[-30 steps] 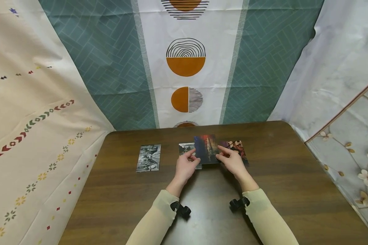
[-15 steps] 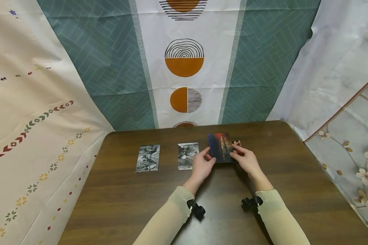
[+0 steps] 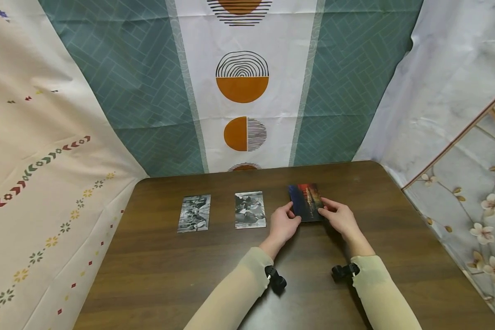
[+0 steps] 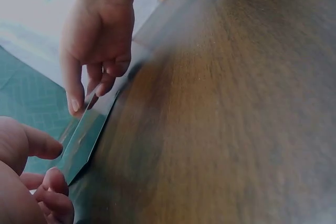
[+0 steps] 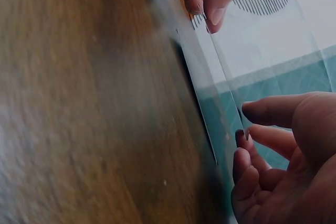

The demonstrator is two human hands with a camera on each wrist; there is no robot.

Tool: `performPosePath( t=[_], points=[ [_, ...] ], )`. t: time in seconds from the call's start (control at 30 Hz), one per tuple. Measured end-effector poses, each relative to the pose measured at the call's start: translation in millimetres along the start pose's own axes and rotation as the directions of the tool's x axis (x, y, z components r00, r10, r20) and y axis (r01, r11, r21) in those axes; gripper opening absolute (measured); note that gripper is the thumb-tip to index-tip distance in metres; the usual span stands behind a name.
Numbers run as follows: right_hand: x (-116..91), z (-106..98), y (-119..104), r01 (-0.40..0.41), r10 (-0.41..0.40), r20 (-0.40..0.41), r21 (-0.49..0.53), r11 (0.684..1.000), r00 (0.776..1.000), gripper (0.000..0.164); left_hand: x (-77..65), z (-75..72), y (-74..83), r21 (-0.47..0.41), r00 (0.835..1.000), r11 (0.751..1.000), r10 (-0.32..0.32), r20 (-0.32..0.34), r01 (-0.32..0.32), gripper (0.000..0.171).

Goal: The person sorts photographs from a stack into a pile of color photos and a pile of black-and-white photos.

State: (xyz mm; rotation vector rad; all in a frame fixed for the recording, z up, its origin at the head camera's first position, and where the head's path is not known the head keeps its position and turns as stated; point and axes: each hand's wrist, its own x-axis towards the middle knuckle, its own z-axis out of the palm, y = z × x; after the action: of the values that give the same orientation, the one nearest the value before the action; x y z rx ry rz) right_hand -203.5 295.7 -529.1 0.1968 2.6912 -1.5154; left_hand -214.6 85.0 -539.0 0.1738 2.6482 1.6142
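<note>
Left hand (image 3: 282, 224), right hand (image 3: 341, 218) pinch dark card (image 3: 306, 202) by opposite edges — forearms (image 3: 235, 291) angled inward.

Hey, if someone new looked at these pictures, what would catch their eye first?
Probably the bold orange-and-black circles running down the white middle strip of the cloth backdrop behind the table. Next, likely the blue-and-red card near the table's far edge, pinched between the left hand and right hand. Two black-and-white pictures lie in a row to its left.
</note>
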Motion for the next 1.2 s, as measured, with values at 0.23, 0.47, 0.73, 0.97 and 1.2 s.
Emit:
performPosePath(
  t=[0.23,0.47,0.73,0.97,1.2],
  points=[
    [2.0,-2.4,4.1,-0.023,0.022,-0.003,-0.050,0.999,1.000,0.058,5.3,8.4,6.8,0.074,0.999,0.997,-0.037,0.026,0.035,0.060],
    [4.6,-2.0,7.2,-0.033,0.032,-0.015,-0.087,0.996,0.999,0.058,6.2,13.2,7.2,0.137,0.998,0.989,-0.058,0.028,0.054,0.059],
    [4.0,-4.0,5.6,-0.014,0.014,-0.005,-0.191,0.981,1.000,0.058,9.5,17.3,6.2,0.183,0.997,0.981,-0.076,0.034,0.068,0.059],
    [4.7,-4.6,3.7,0.006,-0.007,-0.001,-0.265,0.964,1.000,0.058,9.9,17.4,5.1,0.218,0.997,0.974,-0.066,0.039,0.056,0.059],
    [8.2,-4.5,7.9,0.017,-0.015,0.008,-0.302,0.953,1.000,0.058,8.1,15.6,7.1,0.246,0.997,0.968,-0.062,0.052,0.047,0.059]
  ],
)
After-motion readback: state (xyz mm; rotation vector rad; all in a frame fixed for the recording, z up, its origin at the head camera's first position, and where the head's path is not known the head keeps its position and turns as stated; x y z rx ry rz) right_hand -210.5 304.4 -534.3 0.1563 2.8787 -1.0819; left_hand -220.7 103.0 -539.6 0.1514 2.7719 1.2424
